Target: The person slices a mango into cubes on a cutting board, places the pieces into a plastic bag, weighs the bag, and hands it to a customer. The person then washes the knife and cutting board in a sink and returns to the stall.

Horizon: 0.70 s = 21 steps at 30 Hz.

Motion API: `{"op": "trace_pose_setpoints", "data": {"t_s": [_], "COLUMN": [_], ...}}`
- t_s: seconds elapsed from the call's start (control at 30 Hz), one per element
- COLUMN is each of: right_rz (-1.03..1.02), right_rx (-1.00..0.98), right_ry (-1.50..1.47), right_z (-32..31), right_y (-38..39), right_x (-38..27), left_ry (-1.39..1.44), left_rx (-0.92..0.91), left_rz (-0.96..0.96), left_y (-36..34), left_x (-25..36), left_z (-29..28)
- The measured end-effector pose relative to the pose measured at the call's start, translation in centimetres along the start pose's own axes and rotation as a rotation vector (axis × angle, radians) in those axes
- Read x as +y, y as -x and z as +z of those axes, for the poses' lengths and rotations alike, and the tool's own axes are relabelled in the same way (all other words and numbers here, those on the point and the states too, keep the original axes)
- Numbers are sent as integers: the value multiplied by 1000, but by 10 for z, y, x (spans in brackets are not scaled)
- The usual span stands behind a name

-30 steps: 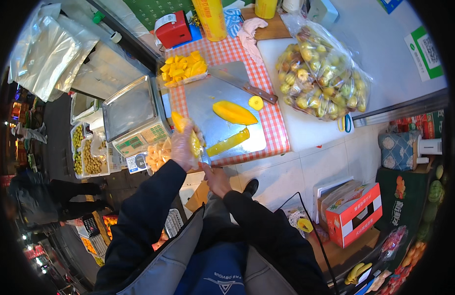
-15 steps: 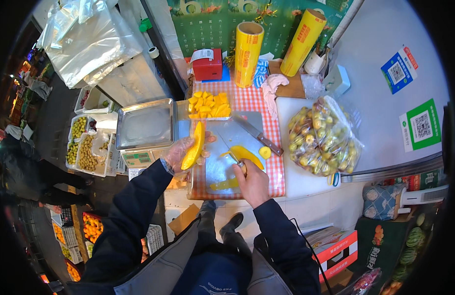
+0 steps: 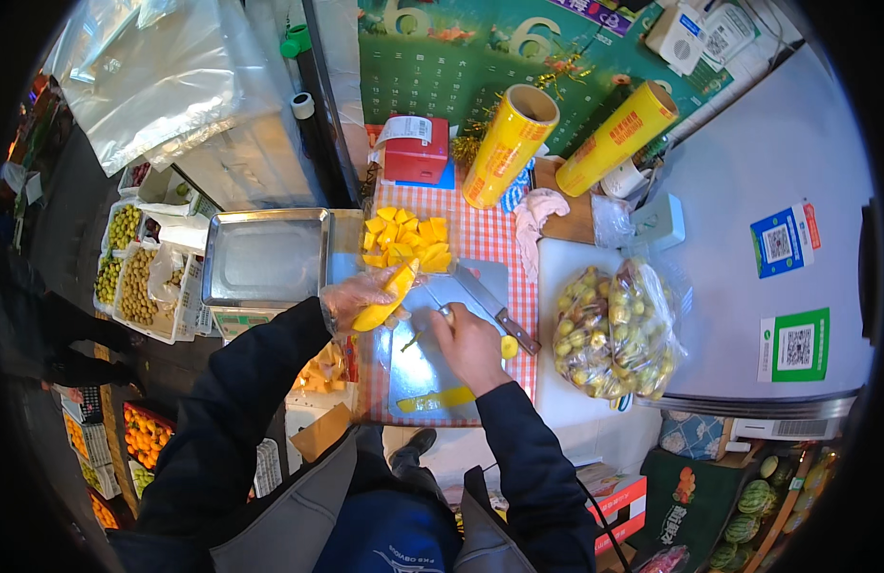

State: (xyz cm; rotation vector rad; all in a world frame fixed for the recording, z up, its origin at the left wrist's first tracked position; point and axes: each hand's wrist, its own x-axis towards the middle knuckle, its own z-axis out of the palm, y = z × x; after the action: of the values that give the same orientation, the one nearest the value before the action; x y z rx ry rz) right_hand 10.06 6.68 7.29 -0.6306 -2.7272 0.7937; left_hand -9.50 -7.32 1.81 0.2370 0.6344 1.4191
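In the clear-gloved left grip (image 3: 349, 304), a curved yellow fruit slice (image 3: 388, 300) is held above a flat silver metal board (image 3: 421, 374). A small silvery tool (image 3: 447, 310), mostly hidden, is enclosed in the bare right grip (image 3: 472, 348); its shape is obscured.

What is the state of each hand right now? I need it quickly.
Left hand: holding a piece of yellow fruit.
Right hand: closed around a small tool, mostly hidden.
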Motion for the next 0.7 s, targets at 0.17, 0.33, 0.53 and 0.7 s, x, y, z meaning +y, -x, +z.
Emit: {"op": "trace_pose_setpoints", "data": {"t_s": [0.17, 0.33, 0.53, 0.7], "right_rz": [34, 64, 144, 83], "right_rx": [-155, -222, -155, -272], "right_ry": [118, 280, 226, 268], "right_z": [13, 28, 24, 23], "right_y": [-38, -51, -68, -65], "right_x": [-8, 8, 13, 9], "left_ry": [-75, 16, 139, 155], "left_rx": [53, 94, 41, -44], "left_rz": [32, 11, 36, 80], "left_y": [-6, -17, -35, -44], "left_x": [13, 17, 15, 18], "left_z": [-10, -21, -36, -53]}}
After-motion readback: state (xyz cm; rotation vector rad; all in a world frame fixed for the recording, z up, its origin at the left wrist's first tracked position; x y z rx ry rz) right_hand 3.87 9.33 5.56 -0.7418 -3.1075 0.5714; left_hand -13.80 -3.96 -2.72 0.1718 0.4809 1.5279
